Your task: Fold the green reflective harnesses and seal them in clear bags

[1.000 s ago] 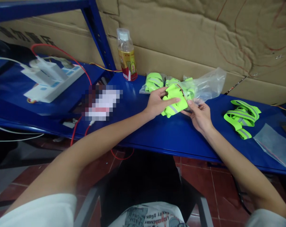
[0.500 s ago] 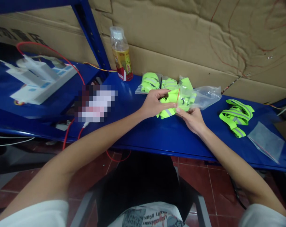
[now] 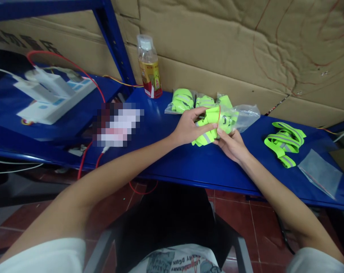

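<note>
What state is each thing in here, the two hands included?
Left hand: closed on held strap
Right hand: pinching held bag
Held strap: bunched, partly inside held bag
Held bag: open, partly filled
Bagged straps: coiled
Loose strap: loosely looped, unbagged
Rightmost bag: lying flat
Bottle: upright, capped
Power strip: plugs inserted

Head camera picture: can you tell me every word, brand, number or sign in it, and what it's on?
"勿重压": black print on the cardboard at the left; a mark before it is unclear.
Bottle label: characters too small to read.
Shirt: printed letters, too blurred to read surely.
Clear bag: dark marks show through, too blurred to tell if they are letters.
Pixelated patch: nothing readable.
</note>
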{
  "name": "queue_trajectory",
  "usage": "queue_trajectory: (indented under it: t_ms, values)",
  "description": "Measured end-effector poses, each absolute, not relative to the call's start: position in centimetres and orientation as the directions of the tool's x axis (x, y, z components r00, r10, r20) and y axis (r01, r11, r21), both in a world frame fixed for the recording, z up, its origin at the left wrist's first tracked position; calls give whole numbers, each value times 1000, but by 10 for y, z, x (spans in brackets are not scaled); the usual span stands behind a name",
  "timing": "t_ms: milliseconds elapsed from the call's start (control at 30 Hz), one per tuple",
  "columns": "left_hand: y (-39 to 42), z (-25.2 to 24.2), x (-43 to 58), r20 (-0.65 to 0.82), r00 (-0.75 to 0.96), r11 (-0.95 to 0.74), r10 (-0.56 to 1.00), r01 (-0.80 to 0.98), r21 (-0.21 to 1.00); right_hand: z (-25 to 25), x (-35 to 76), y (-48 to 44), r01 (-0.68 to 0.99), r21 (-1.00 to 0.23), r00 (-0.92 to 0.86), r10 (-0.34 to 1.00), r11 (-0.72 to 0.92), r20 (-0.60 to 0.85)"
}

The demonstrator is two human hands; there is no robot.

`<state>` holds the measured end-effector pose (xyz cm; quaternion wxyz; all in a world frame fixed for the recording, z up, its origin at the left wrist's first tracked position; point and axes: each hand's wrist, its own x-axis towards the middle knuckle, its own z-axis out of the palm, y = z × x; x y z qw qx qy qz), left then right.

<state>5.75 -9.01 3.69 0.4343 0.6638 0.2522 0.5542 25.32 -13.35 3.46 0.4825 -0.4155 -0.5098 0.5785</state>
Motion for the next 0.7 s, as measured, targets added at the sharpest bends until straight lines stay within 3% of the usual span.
queue_trajectory:
  t_ms: [133, 300, 467, 700]
  values:
    - [-90, 39, 56, 512, 267, -490, 817, -148, 859, 32, 254, -132, -128, -991, -156, 988, -25, -5]
    - [-90, 39, 56, 427, 225, -364, 876, -274, 890, 30, 249, -133, -173, -984, -181, 983, -43, -11]
    - [-89, 36, 60, 388, 159, -345, 908, -243, 907, 33, 248, -134, -163, -984, -261, 965, -78, -33]
    - [-91, 46, 56, 489, 259, -441, 833, -225, 869, 31, 252, -132, -211, -964, -351, 933, -162, -80]
